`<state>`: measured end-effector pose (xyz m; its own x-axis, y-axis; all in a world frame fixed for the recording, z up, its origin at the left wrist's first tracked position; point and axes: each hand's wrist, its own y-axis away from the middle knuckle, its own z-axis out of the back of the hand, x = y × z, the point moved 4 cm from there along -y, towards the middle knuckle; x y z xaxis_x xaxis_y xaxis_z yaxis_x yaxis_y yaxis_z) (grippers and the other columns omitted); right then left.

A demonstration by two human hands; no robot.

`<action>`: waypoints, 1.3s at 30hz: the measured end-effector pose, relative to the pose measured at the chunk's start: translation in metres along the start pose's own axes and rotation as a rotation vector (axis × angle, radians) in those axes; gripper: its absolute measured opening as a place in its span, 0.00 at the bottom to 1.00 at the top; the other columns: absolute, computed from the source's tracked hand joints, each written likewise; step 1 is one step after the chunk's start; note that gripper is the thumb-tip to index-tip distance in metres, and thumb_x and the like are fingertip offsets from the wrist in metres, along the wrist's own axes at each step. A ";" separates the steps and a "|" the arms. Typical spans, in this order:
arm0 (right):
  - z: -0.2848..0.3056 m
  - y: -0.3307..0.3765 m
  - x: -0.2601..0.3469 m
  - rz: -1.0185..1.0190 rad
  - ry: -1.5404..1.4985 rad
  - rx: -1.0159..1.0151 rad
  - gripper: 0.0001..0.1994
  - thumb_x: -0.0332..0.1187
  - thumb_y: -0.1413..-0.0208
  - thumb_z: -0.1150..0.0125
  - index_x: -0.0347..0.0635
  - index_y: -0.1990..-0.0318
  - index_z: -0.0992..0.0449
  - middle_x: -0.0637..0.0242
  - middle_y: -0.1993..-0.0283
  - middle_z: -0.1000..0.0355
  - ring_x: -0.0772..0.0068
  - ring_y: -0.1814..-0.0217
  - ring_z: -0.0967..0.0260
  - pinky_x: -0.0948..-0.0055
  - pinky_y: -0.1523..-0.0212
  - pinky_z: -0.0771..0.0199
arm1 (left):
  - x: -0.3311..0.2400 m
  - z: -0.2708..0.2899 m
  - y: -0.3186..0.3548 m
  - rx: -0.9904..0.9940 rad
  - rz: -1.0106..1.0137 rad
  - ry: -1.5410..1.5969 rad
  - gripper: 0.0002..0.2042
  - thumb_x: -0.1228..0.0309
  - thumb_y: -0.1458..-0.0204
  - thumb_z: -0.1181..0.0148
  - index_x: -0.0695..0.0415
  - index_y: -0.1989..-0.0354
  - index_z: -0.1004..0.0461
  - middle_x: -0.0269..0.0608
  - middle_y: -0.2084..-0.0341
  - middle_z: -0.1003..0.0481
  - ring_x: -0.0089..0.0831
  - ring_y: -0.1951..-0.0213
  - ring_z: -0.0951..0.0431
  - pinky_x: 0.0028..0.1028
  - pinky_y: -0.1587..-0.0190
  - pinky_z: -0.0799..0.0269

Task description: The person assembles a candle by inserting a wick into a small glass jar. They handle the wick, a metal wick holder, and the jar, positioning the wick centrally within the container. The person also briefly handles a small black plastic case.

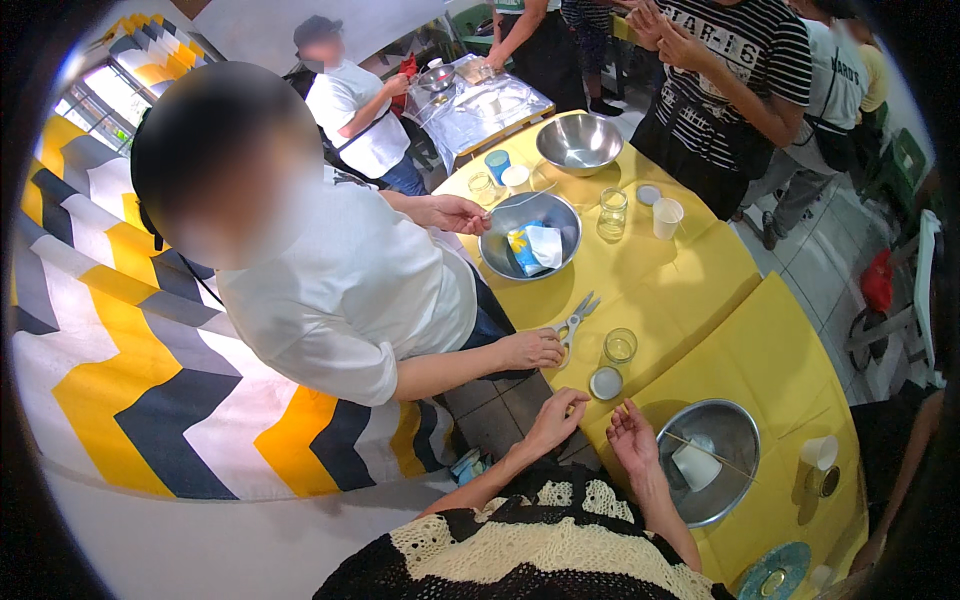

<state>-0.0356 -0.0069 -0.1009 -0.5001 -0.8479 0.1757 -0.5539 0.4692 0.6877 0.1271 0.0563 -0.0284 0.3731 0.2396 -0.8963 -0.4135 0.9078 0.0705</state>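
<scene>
Along the yellow table (680, 300), my left hand (553, 420)'s fingers curl loosely, my right hand (632, 440)'s sit half open beside the shiny steel bowl (725, 425); can't tell if either pinches something thin. A careless right wrist could snag the skinny stick (735, 467) across it and tip the smooth white cup (697, 466) inside. Round glass jar (620, 346)'s knockable too.

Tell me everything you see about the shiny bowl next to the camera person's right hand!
The bowl is round, wide and silvery, and looks like metal, with a thin rim. It sits open side up on the yellow table cover. Inside is a white cup-like thing, and a thin stick slants across. The right hand is by its left side; I can't tell if they touch.
</scene>
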 end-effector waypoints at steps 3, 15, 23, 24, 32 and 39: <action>0.003 0.000 0.002 0.005 -0.016 -0.004 0.12 0.34 0.43 0.43 0.46 0.51 0.27 0.68 0.62 0.26 0.74 0.63 0.28 0.71 0.63 0.29 | 0.000 -0.002 -0.002 0.019 -0.010 0.000 0.09 0.74 0.47 0.46 0.62 0.59 0.27 0.46 0.67 0.27 0.37 0.64 0.24 0.31 0.63 0.30; -0.020 0.072 0.089 1.065 1.082 -0.247 0.14 0.34 0.37 0.51 0.35 0.49 0.31 0.64 0.55 0.31 0.73 0.52 0.34 0.74 0.48 0.36 | 0.037 -0.033 0.006 0.119 -0.086 -0.114 0.12 0.70 0.46 0.45 0.63 0.56 0.29 0.49 0.60 0.27 0.43 0.55 0.26 0.34 0.52 0.31; 0.016 0.089 0.122 1.075 0.999 -0.434 0.15 0.34 0.38 0.51 0.38 0.47 0.31 0.64 0.50 0.33 0.70 0.48 0.37 0.70 0.45 0.39 | 0.016 -0.033 -0.027 -0.022 -0.128 -0.073 0.19 0.70 0.48 0.42 0.60 0.49 0.34 0.55 0.47 0.36 0.49 0.43 0.37 0.37 0.42 0.40; 0.014 0.086 0.121 1.085 1.015 -0.434 0.15 0.34 0.38 0.50 0.38 0.47 0.31 0.63 0.50 0.33 0.69 0.48 0.37 0.69 0.45 0.39 | 0.016 -0.033 -0.035 -0.038 -0.133 -0.107 0.20 0.70 0.49 0.42 0.61 0.48 0.35 0.56 0.44 0.39 0.50 0.42 0.39 0.38 0.41 0.41; -0.008 0.089 0.094 1.167 1.473 -0.417 0.16 0.33 0.40 0.50 0.35 0.47 0.33 0.51 0.48 0.36 0.51 0.43 0.40 0.60 0.41 0.42 | 0.018 -0.067 -0.084 -0.048 -0.178 -0.430 0.25 0.68 0.52 0.40 0.60 0.45 0.35 0.64 0.36 0.54 0.58 0.37 0.48 0.46 0.40 0.44; -0.019 0.078 0.066 1.113 1.497 -0.355 0.30 0.33 0.44 0.45 0.32 0.37 0.48 0.41 0.37 0.50 0.41 0.34 0.54 0.53 0.33 0.54 | 0.041 -0.081 -0.098 0.056 -0.127 -0.275 0.15 0.65 0.47 0.42 0.60 0.55 0.31 0.70 0.39 0.51 0.63 0.40 0.44 0.43 0.40 0.43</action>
<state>-0.0992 -0.0312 -0.0223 0.5319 0.1831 0.8268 -0.1903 0.9772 -0.0939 0.1154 -0.0511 -0.1072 0.6327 0.2001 -0.7481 -0.3055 0.9522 -0.0037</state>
